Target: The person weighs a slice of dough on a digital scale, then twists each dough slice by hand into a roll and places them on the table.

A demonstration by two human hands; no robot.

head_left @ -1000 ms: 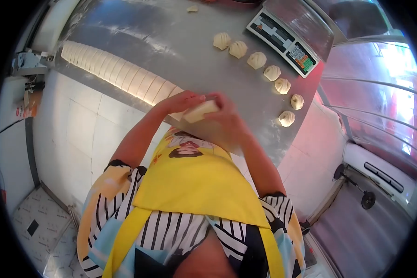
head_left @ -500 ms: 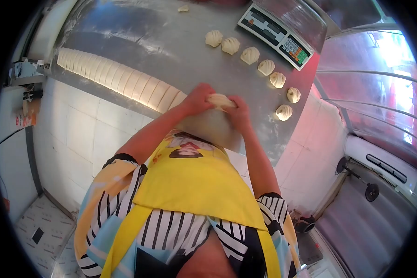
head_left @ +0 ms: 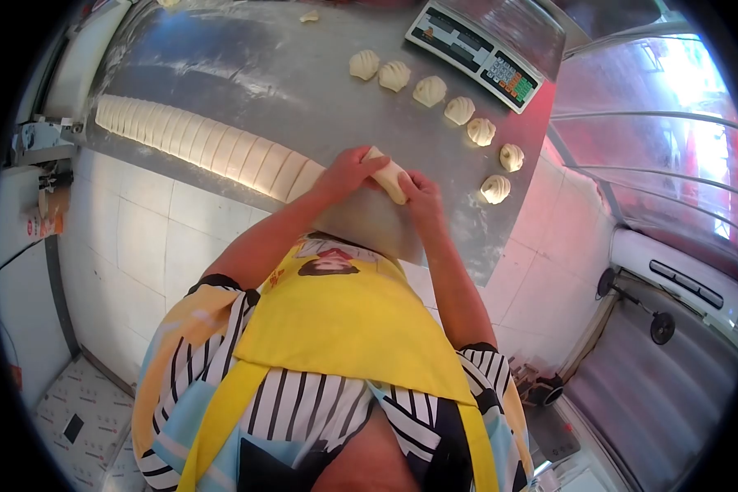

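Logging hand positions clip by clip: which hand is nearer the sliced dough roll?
Left. The left hand is beside the right end of the sliced dough roll; the right hand is farther off, beyond the held dough piece.

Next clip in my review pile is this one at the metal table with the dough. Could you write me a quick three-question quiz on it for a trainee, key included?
1. Multiple choice: what holds the dough strip?
A) one hand only
B) both hands
C) neither hand

2. True or false: the sliced dough log lies to the person's left of that strip.

3. Count: how many swirled dough pieces make up the curved row near the scale?

Key
1. B: the left hand and the right hand each have a grip on it.
2. True.
3. Seven.
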